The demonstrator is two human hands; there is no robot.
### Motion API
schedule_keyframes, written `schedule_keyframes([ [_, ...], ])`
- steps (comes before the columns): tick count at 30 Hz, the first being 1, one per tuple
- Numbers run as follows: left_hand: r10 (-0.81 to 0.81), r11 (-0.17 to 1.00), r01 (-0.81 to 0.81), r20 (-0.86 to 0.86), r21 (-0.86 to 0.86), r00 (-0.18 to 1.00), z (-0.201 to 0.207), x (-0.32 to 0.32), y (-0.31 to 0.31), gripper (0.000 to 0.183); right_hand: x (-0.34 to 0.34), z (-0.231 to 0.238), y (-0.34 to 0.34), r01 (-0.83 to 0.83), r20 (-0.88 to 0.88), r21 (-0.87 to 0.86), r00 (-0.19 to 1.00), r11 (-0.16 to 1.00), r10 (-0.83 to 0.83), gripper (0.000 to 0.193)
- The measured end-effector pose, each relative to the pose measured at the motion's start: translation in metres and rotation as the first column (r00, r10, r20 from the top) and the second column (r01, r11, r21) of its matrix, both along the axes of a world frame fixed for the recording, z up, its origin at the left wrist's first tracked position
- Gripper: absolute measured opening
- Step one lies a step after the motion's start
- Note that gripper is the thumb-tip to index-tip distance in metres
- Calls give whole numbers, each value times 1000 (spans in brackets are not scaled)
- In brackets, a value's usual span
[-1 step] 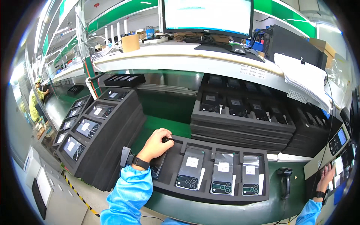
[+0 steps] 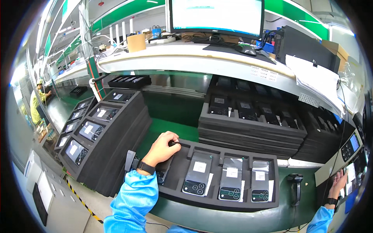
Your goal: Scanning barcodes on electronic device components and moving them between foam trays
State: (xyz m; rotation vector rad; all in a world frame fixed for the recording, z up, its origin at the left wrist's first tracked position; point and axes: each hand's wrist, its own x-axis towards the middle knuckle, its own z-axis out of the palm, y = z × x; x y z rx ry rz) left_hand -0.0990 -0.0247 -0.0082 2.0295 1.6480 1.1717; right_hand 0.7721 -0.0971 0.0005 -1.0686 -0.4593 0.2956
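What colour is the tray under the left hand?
The tray is dark grey, nearly black; best seen in the head view.

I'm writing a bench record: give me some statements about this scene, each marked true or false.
The bare left hand is over the left part of the near black foam tray. True.
The bare right hand is over that tray too. False: it is far right, away from the tray.
The black handled device is right of the tray. True.
The wide black-framed monitor is dark. False: its screen is lit.
A tan cylindrical roll is left of the monitor. True.
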Motion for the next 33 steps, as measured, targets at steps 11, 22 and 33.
schedule_keyframes([
  [11,14,1000,-14,16,21,1000,-1,3,-1,19,82,-15,16,9,227,-184,973,983,34,46],
  [22,-20,1000,17,104,25,994,-2,-1,2,16,-122,-62,-32,120,25,-415,992,902,-121,29],
  [33,-44,996,72,412,-53,910,-11,-11,11,18,-545,54,4,-666,-16,-745,45,18,999,23],
])
